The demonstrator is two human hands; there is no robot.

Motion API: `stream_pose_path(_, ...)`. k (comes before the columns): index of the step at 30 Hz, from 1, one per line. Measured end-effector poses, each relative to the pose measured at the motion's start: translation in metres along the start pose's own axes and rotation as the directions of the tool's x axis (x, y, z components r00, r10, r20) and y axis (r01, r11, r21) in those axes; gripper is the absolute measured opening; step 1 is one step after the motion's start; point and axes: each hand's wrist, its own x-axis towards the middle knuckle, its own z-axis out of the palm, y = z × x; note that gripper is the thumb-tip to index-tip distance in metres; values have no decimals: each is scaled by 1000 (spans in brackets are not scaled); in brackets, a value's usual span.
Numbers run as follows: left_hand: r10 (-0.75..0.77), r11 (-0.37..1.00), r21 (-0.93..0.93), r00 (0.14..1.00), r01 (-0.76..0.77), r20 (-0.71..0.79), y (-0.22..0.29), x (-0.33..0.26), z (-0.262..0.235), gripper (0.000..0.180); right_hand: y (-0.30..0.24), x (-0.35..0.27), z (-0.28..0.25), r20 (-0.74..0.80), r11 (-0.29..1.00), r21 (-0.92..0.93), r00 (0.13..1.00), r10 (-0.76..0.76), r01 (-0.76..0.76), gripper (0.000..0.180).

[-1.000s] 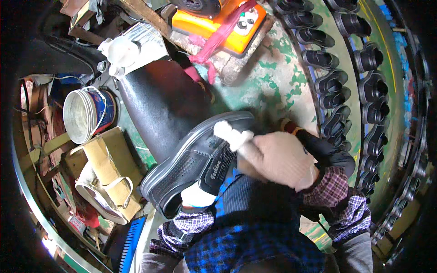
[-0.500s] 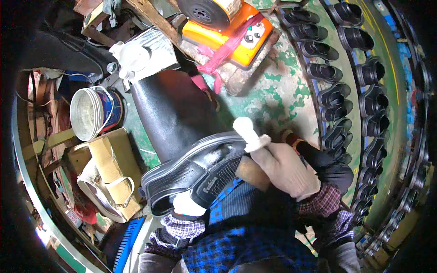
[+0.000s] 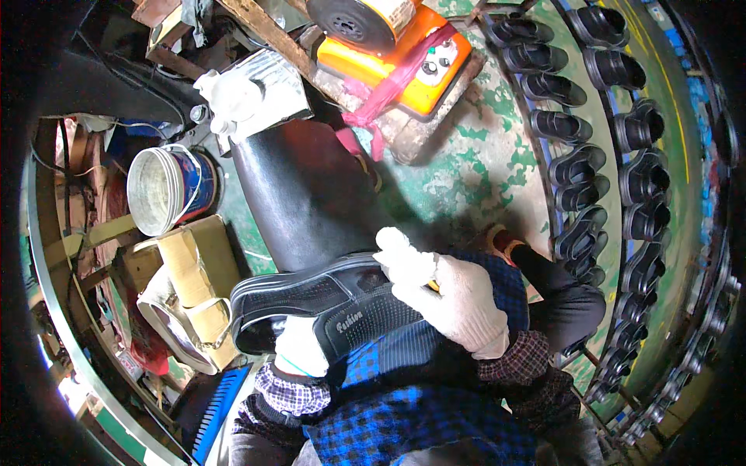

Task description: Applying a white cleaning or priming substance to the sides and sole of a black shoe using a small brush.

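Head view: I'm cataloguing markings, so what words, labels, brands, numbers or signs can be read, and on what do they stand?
Black shoe: one short word in pale slanted script on the upper, readable, but I won't copy its wording.
Bucket: printing on its blue-and-red outer side, too small to read.
Orange machine: any marks on its pale control panel are too small to read.

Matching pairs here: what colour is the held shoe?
The shoe is black with pale lettering; clearest in the head view.
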Motion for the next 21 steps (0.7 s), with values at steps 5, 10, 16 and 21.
stream_pose_path(5, 153, 880, 447, 987, -158, 47, 1, 8, -4, 36, -8, 8, -2, 41, 990, -140, 999, -28, 34, 18)
stream_pose_path(10, 189, 836, 511, 980, -198, 70, -1, 12, -6, 36, 3, 22, 6, -20, 955, -178, 969, -246, 239, 17)
stream_pose_path(16, 60, 973, 223, 998, -53, -25, -29, 9, 4, 37, -1, 50, 39, -7, 894, -326, 945, -327, 307, 22)
stream_pose_path(21, 82, 969, 237, 995, -67, -55, -14, 8, -4, 37, -15, 58, 16, 82, 942, -172, 957, -278, 288, 21)
